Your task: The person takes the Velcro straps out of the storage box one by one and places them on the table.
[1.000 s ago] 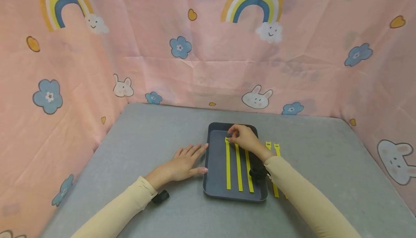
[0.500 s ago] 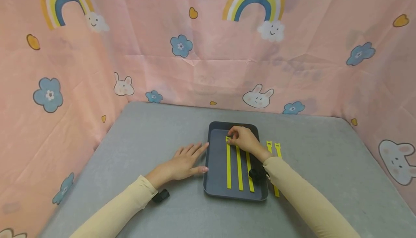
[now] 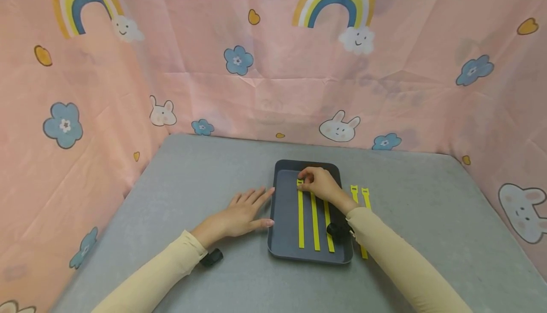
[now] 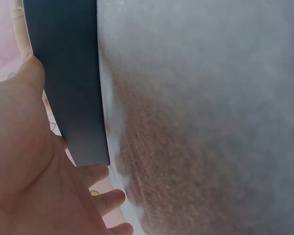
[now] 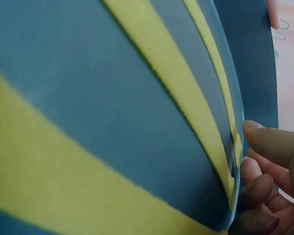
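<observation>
We have the right hand (image 3: 322, 183) over the dark gray tray (image 3: 283, 218), thumb and index finger narrowly spaced, bent around the slotted head of the leftmost yellow cable tie (image 3: 301, 220). That head shows between the two tips; we can't tell if they really pinch it. Its strap lies flat from the fingers down the tray floor toward the person. Just right of the fingertips, under the hand, the middle tie (image 3: 315, 225) and the right-hand tie (image 3: 328, 220) run roughly parallel; the hand hides their heads. Farther right of the fingers, outside the tray, we see two more yellow ties (image 3: 354, 191), partly behind the sleeve (image 3: 393, 246). Left hand (image 3: 240, 216): fingers straight, spread wide, nothing gripped; thumb and index tips at the tray's left wall, well left of the leftmost tie.
</observation>
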Demonstrator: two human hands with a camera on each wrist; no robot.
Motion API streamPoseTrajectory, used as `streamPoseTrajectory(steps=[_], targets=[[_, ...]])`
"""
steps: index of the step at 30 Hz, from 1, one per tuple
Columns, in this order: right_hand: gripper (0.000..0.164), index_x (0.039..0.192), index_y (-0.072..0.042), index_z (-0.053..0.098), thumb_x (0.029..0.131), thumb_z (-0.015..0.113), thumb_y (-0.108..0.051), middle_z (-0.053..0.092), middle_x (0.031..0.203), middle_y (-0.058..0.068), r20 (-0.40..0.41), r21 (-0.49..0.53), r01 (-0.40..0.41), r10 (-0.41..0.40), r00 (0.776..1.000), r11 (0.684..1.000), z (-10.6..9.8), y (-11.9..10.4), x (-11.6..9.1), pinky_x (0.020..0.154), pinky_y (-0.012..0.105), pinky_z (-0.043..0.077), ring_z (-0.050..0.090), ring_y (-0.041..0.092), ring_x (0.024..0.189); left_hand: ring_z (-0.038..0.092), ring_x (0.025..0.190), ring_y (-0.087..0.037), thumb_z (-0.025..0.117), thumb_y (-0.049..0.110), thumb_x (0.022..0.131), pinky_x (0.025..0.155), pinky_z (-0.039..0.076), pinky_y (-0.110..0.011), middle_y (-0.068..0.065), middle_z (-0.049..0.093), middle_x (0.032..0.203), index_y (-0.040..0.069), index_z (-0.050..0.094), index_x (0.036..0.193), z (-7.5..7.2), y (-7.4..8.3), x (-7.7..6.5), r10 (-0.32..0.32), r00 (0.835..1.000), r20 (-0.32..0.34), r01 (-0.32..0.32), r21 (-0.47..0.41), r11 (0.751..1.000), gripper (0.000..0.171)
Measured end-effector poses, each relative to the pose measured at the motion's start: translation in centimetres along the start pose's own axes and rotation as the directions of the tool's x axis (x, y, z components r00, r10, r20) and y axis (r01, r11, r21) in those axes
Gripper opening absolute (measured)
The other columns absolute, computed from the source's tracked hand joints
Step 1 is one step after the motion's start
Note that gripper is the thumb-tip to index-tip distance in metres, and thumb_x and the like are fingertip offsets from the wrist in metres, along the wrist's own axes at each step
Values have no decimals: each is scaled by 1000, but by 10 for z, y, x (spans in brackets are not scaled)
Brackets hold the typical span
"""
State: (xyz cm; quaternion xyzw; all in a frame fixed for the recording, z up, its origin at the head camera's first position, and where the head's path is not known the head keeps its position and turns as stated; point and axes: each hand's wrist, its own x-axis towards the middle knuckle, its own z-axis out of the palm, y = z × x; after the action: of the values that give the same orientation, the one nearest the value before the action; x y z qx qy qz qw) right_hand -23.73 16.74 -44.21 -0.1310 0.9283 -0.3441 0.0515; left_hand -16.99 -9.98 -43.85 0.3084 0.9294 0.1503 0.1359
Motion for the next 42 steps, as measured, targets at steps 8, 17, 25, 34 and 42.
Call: streamPoseTrajectory(steps=[8,17,25,34,42], targets=[[35,107,-11,66,78,77,-26,58,73,4,-40,-1,-54,54,998,999,4,3,1,55,28,40,48,16,59,14,147,-36,35,69,89,114,12,-62,-8,10,161,33,-4,152,1,-1,1,-8,1000,13,8,-1,1000,83],[39,108,-10,66,77,78,-29,57,72,5,-60,-32,-90,88,994,995,6,1,-1,54,27,39,49,16,58,15,147,-38,36,68,89,113,14,-63,-10,11,161,31,-3,152,1,-1,0,1,1000,7,-1,-13,1000,83],[38,106,-10,66,76,78,-30,57,70,4,-78,-46,-98,94,992,994,7,2,-1,53,27,39,49,15,57,14,147,-37,36,68,89,114,14,-62,-10,11,161,32,-3,152,1,-1,1,-1,1000,9,1,-7,1000,83],[39,105,-10,65,75,79,-31,54,69,4,-73,-48,-111,107,992,993,8,0,-2,53,27,39,48,16,56,14,147,-36,36,69,88,114,12,-62,-8,10,161,33,-4,152,1,0,-1,-12,1000,18,12,-4,1000,83],[37,101,-11,61,75,80,-29,53,71,4,-76,-45,-83,79,994,996,7,2,0,53,28,39,47,17,56,16,147,-38,37,67,89,113,14,-63,-10,13,161,31,-1,153,0,1,-1,-3,1000,4,3,-12,1000,82]])
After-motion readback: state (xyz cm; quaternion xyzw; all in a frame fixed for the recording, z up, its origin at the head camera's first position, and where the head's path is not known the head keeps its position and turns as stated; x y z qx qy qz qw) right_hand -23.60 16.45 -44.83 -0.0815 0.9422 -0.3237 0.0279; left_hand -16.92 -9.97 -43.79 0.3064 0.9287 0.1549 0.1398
